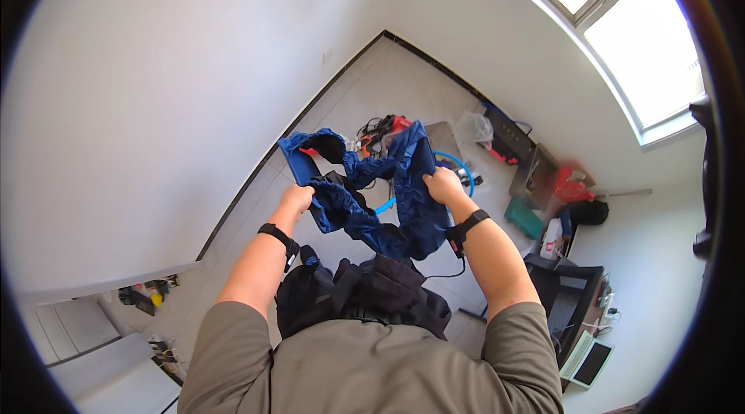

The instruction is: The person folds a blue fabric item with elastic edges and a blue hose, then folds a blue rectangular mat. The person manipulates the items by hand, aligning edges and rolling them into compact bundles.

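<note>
A blue fabric item (416,204) with gathered, elastic-looking edges and flat stiff-looking side panels hangs stretched between my two hands; what exactly it is I cannot tell. My left hand (299,198) grips its left panel, and my right hand (443,185) grips the upper edge of the right panel. Black material shows inside its left part. Through the gap in the middle I see the floor and part of a light-blue hoop or hose (465,169). Dark straps with small devices sit around both my wrists.
Cables and red tools (381,132) lie on the tiled floor beyond the fabric. To the right are a clear plastic bag (474,127), a black case (508,133), a green box (524,218), a black chair (547,286) and a laptop (588,359). White walls meet ahead.
</note>
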A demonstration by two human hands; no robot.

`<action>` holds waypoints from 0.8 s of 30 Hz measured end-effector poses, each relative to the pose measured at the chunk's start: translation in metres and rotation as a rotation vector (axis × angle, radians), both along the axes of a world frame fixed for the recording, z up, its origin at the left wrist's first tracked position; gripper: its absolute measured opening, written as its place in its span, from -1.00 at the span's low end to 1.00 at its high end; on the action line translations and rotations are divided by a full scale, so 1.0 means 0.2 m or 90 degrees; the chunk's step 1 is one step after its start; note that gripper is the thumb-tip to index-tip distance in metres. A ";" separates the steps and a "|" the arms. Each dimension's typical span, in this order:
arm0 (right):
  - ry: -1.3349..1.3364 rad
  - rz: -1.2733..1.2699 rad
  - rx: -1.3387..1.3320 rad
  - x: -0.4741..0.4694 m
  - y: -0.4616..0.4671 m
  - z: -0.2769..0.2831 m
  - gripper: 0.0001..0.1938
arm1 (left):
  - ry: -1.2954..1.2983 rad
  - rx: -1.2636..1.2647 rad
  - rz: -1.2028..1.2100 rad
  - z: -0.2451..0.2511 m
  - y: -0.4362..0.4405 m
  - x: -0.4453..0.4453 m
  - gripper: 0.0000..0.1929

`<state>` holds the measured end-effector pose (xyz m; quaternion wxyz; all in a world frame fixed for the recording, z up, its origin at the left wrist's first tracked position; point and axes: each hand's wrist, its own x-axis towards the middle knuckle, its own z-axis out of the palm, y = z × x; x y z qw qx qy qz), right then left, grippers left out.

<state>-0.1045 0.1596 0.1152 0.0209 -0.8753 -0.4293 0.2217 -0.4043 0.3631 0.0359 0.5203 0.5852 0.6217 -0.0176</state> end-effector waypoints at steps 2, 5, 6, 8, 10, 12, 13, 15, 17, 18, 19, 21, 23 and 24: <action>0.044 -0.051 0.083 -0.09 0.05 -0.03 -0.61 | 0.018 0.078 -0.018 0.02 -0.08 0.00 -0.59; 0.073 -0.116 0.196 -0.24 0.18 -0.01 -0.65 | -0.013 0.143 -0.033 0.10 -0.18 0.05 -0.58; 0.087 -0.131 0.200 -0.27 0.23 0.01 -0.66 | -0.047 0.132 -0.021 0.13 -0.22 0.08 -0.59; 0.102 -0.128 0.221 -0.33 0.30 0.05 -0.66 | -0.149 0.126 0.026 0.19 -0.26 0.13 -0.59; 0.097 -0.106 0.209 -0.35 0.34 0.10 -0.65 | -0.276 0.100 0.104 0.22 -0.26 0.18 -0.60; 0.082 -0.082 0.223 -0.36 0.37 0.16 -0.65 | -0.380 0.078 0.168 0.24 -0.25 0.21 -0.60; 0.082 -0.073 0.240 -0.36 0.38 0.18 -0.66 | -0.372 0.121 0.161 0.24 -0.24 0.22 -0.60; 0.068 -0.052 0.236 -0.40 0.38 0.21 -0.67 | -0.391 0.174 0.174 0.25 -0.26 0.24 -0.59; 0.038 -0.030 0.199 -0.46 0.39 0.23 -0.69 | -0.401 0.194 0.133 0.27 -0.27 0.27 -0.59; 0.017 0.025 0.212 -0.50 0.39 0.23 -0.71 | -0.418 0.179 0.117 0.28 -0.28 0.27 -0.59; 0.014 0.056 0.210 -0.53 0.38 0.24 -0.69 | -0.440 0.171 0.109 0.30 -0.29 0.28 -0.58; 0.028 0.072 0.237 -0.56 0.36 0.26 -0.68 | -0.514 0.110 0.083 0.36 -0.30 0.27 -0.56; 0.028 0.082 0.226 -0.58 0.34 0.29 -0.65 | -0.550 0.044 0.020 0.43 -0.29 0.25 -0.45; 0.009 0.081 0.245 -0.61 0.34 0.31 -0.65 | -0.597 0.022 0.015 0.46 -0.30 0.24 -0.43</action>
